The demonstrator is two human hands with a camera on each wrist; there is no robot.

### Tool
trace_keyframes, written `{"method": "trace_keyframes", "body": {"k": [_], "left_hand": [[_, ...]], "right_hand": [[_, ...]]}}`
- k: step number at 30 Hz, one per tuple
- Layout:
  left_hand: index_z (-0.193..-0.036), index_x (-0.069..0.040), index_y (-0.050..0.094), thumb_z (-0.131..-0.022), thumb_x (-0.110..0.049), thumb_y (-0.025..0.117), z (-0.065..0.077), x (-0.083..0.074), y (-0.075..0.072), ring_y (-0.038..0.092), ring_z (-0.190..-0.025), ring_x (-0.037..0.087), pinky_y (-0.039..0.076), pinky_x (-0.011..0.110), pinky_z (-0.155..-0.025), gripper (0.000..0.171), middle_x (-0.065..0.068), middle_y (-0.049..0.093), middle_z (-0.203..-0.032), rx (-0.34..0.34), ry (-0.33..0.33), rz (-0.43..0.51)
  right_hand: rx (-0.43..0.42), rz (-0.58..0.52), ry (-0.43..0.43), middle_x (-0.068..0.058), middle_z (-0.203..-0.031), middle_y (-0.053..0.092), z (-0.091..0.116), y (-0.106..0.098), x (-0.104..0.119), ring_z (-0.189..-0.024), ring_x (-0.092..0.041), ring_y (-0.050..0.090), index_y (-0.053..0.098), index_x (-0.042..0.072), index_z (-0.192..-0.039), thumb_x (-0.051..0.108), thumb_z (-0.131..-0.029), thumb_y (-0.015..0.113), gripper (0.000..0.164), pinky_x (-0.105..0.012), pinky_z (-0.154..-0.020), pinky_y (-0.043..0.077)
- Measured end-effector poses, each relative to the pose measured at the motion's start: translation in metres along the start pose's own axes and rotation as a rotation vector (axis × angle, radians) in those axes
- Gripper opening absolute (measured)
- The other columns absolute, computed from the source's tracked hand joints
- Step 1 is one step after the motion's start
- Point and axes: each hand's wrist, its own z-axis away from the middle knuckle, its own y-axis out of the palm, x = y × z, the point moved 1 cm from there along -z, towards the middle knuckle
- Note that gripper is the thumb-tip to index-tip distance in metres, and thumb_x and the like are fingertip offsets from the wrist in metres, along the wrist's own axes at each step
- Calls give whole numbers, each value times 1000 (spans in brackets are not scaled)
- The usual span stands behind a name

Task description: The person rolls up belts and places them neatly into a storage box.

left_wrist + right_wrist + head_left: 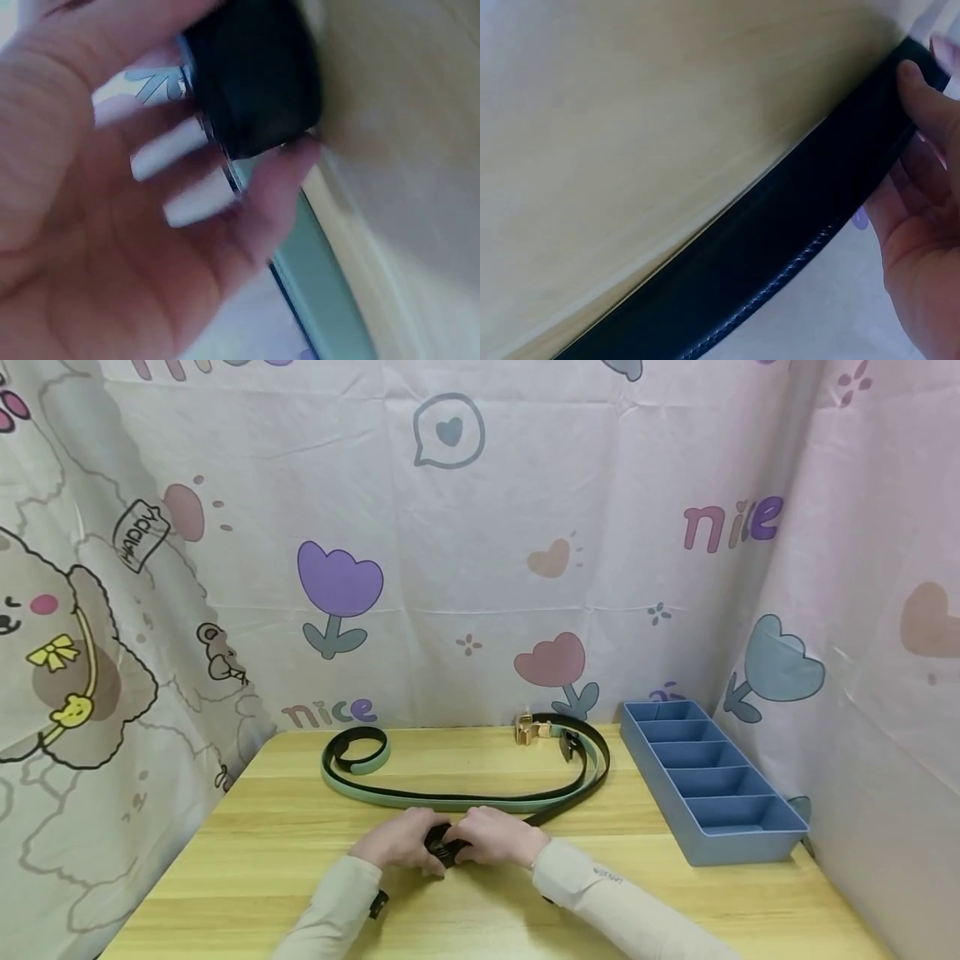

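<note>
Near the front middle of the table, both hands work on a black belt [553, 811] whose near end is wound into a small coil [444, 853]. My left hand [401, 842] holds that coil on its left side; in the left wrist view its fingers curl around the black roll [259, 82]. On the other side, my right hand [495, 837] pinches the strap close to the coil. The right wrist view has the thumb lying on the stitched black strap [727, 262]. From the hands, the strap runs off rightward and curves back behind.
A green belt with a black inner side [450, 802] lies behind the hands, its left end curled. A gold buckle [528, 730] and a dark buckle [569, 744] lie at the back right. A blue-grey divided box [701, 835] stands at the right; a printed curtain [465, 527] hangs behind.
</note>
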Motion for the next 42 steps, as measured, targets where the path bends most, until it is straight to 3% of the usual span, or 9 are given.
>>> {"method": "trace_keyframes", "body": {"k": [6, 11, 16, 19, 25, 28, 33, 37, 42], "left_hand": [[-87, -15, 69, -62, -50, 88, -1, -2, 7, 52, -69, 10, 45, 29, -64, 47, -4, 65, -81, -102, -116, -1], [-90, -15, 70, -64, -45, 89, -2, 0, 10, 53, -70, 7, 46, 28, -65, 44, -6, 66, -83, -104, -83, 1], [-101, -17, 70, -68, -39, 88, -2, -1, 4, 54, -77, 8, 46, 27, -70, 43, -6, 64, -89, -20, -25, -14], [-103, -17, 68, -69, -36, 88, -1, -4, 1, 53, -81, 11, 46, 30, -72, 44, -3, 61, -91, 11, -15, -26], [-88, -15, 68, -65, -49, 87, -4, -9, 7, 49, -77, 13, 45, 32, -68, 46, -2, 59, -85, -95, -94, -31], [-83, -16, 67, -64, -49, 87, -6, -10, 9, 48, -75, 13, 44, 32, -67, 43, -2, 59, -82, -132, -102, -44], [-94, -21, 71, -67, -40, 88, -8, -11, 8, 49, -76, 10, 45, 30, -70, 37, -5, 58, -86, -58, -35, -108], [-96, -22, 68, -66, -30, 91, -5, -14, 2, 55, -80, 11, 48, 32, -75, 38, -4, 60, -89, -4, 0, -114], [-89, -11, 65, -63, -40, 90, -2, -15, 6, 56, -72, 14, 48, 34, -67, 46, 0, 63, -82, -110, -101, -51]], "right_hand": [[-24, 14, -1, 16, -75, 65, -2, 2, 2, -56, 7, 43, 72, 23, -90, 29, -87, 73, 7, -8, -55, 35], [-14, -33, -29, 13, -82, 69, 1, 0, 0, -60, 8, 47, 72, 21, -95, 26, -86, 73, 10, -6, -59, 37], [35, -82, 13, 11, -98, 72, 4, -3, -5, -76, 7, 58, 72, 19, -109, 20, -84, 76, 26, -6, -71, 44], [36, -59, 12, 11, -97, 72, 4, -4, -6, -75, 8, 58, 73, 20, -107, 21, -84, 76, 23, -7, -70, 44], [-17, -12, -26, 15, -80, 68, 4, -1, -3, -60, 8, 45, 72, 22, -93, 22, -86, 74, 6, -6, -60, 38], [-22, -56, -23, 13, -84, 69, 6, -2, -4, -64, 7, 50, 72, 21, -96, 20, -87, 73, 9, -5, -63, 40], [-1, -107, 18, 9, -99, 73, 11, -3, -7, -79, 5, 60, 72, 18, -111, 19, -85, 75, 27, -7, -73, 45], [-14, -66, -1, 12, -92, 72, 11, -2, -7, -71, 8, 57, 73, 19, -105, 23, -86, 74, 19, -6, -68, 43], [-52, -26, -17, 14, -79, 69, 8, 2, -7, -60, 10, 47, 72, 22, -91, 28, -87, 73, 8, -6, -59, 38]]}}
